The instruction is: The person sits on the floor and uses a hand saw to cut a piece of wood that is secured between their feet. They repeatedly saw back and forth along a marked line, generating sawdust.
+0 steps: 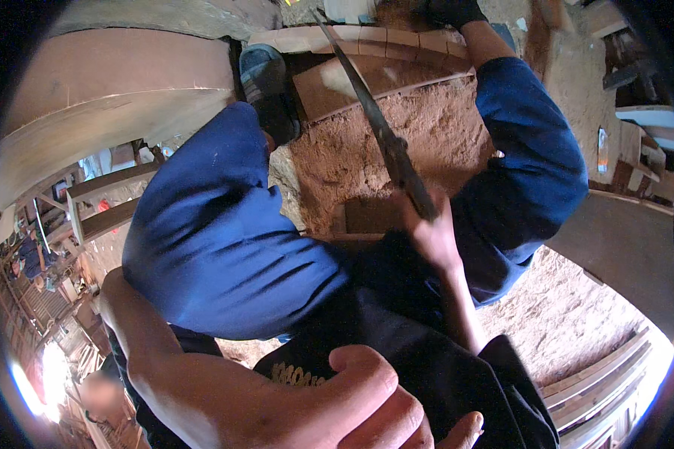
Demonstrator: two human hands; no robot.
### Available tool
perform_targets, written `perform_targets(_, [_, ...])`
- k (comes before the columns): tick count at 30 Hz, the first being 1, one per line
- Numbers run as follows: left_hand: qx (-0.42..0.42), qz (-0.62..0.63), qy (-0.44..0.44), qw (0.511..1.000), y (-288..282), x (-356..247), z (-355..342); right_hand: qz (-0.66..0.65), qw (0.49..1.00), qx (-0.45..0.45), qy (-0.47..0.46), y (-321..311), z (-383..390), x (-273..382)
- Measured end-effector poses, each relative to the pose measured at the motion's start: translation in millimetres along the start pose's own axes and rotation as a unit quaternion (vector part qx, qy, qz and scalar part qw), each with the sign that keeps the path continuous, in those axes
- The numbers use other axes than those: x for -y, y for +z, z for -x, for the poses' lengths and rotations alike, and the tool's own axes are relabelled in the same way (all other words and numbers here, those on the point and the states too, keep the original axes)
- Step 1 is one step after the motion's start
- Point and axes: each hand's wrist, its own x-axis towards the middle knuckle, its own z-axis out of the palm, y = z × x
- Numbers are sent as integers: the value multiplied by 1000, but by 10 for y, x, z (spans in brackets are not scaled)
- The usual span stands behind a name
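Note:
My right hand (434,236) is closed round the near end of a long, dark, tapering tool (378,123), whose exact kind I cannot make out. It slants away from my lap, its thin far end crossing over a curved wooden piece (419,43) marked with several crosswise lines. That piece lies on the ground between my feet, against a flat brown board (337,90). Close to the camera, my left hand (374,400) hangs in front of my dark top, fingers loosely bent and apart. Nothing shows in it, though the lower picture edge cuts off part of the fingers.
I sit with knees apart over rough brown ground (427,127); my left foot wears a grey-blue shoe (262,71). A large curved wooden slab (120,75) stands at the left. Another person (101,396) is at the lower left. Stacked planks (599,382) lie at the lower right.

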Motion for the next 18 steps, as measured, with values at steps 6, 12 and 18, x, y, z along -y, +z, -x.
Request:
perform_targets(6, [-8,-5,-15,1000,10,-40,68,51,998,19,-11,-202,553,150])
perform_targets(12, [-2,-12,-11,1000,-102,-115,20,-26,999,-33,-24,185,-246,57])
perform_targets(18, [13,-28,-19,999,-301,-125,18,45,999,0,-4,-63,529,163])
